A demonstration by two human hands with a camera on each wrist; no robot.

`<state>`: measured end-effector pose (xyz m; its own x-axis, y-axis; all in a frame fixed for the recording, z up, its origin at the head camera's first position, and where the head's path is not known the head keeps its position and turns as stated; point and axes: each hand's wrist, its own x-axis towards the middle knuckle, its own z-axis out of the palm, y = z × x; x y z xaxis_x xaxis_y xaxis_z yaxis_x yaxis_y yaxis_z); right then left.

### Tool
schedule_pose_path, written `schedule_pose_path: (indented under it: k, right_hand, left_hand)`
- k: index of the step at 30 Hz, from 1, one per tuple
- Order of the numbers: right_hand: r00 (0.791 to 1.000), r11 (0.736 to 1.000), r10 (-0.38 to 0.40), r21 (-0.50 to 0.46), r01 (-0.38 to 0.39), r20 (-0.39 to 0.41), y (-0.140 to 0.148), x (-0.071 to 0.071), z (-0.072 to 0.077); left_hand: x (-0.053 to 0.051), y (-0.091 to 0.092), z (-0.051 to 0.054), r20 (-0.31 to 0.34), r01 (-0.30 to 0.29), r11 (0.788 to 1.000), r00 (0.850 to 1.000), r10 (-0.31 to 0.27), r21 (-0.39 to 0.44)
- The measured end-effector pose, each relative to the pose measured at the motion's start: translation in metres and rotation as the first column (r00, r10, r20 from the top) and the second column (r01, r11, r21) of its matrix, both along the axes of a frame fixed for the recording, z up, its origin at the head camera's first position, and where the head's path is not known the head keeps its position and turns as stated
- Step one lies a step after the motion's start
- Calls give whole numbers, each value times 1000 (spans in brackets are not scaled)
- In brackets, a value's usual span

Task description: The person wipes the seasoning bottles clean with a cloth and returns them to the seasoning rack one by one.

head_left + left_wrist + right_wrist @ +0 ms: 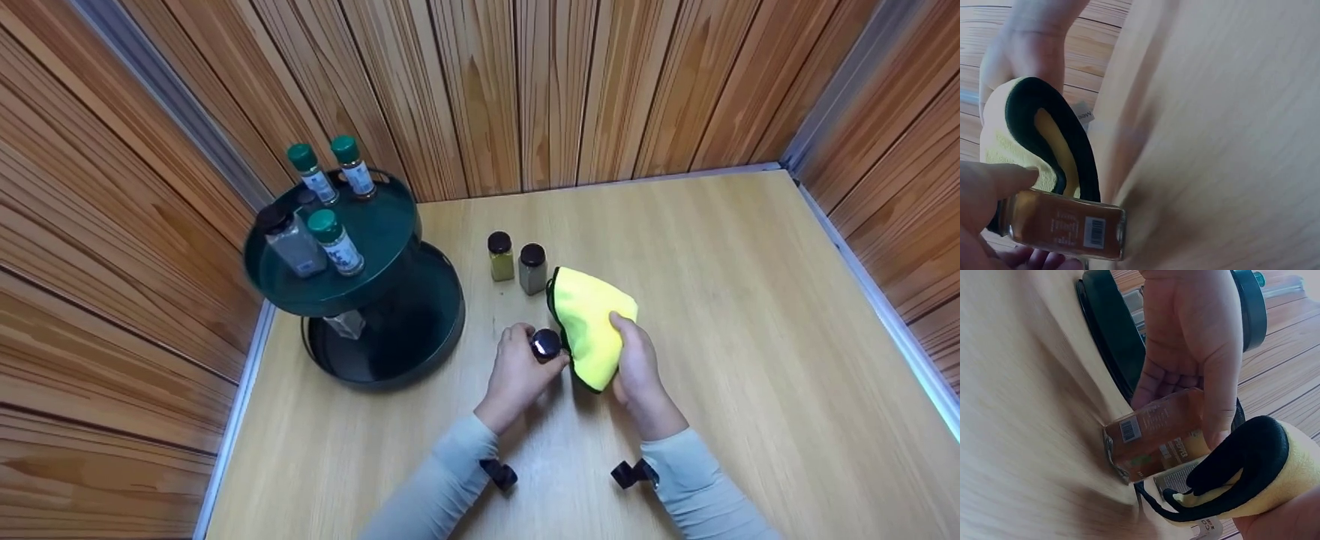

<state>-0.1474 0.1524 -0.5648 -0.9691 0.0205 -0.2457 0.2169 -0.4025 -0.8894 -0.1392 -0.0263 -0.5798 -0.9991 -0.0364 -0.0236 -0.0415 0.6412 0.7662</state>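
Note:
My left hand (517, 371) grips a square glass spice jar (1154, 433) with a black cap and reddish-brown contents. The label carries a barcode and the word "pepper", partly seen in the right wrist view. My right hand (637, 375) holds a folded yellow cloth (592, 330) with black edging, thumb on top. In the left wrist view the cloth (1002, 140) lies right beside the jar (1067, 225); whether it presses on the glass I cannot tell. Beyond the hands stand two black-capped jars, one yellow-green (501, 264) and one greyish (533, 276).
A dark green two-tier round rack (442, 337) stands at the left. Its top tier bears several jars, including a green-capped jar (341, 251) and a larger dark-capped jar (298, 251). A clear container (346, 324) sits on the lower tier. Wood-panelled walls (487, 97) enclose the table.

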Motion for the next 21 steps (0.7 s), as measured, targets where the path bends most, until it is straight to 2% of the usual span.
schedule_pose_path:
  k: [6, 10, 13, 18, 21]
  right_hand:
    - [999, 998, 41, 44, -40, -27, -8, -1, 1]
    - [997, 993, 80, 90, -78, -21, -14, 0, -3]
    - [996, 987, 87, 133, -86, -2, -18, 1, -11]
    - [992, 972, 109, 199, -121, 69, -23, 0, -29]
    - [988, 966, 125, 214, -142, 93, -24, -1, -32]
  left_hand:
    - [-5, -10, 7, 12, 135, 989, 991, -136, 52]
    - [-7, -16, 10, 40, 188, 978, 980, -193, 91]
    - [-9, -19, 11, 65, 195, 973, 977, -204, 123]
    - [-10, -21, 13, 121, 169, 974, 975, -188, 151]
    - [-11, -21, 13, 131, 159, 975, 975, -180, 153]
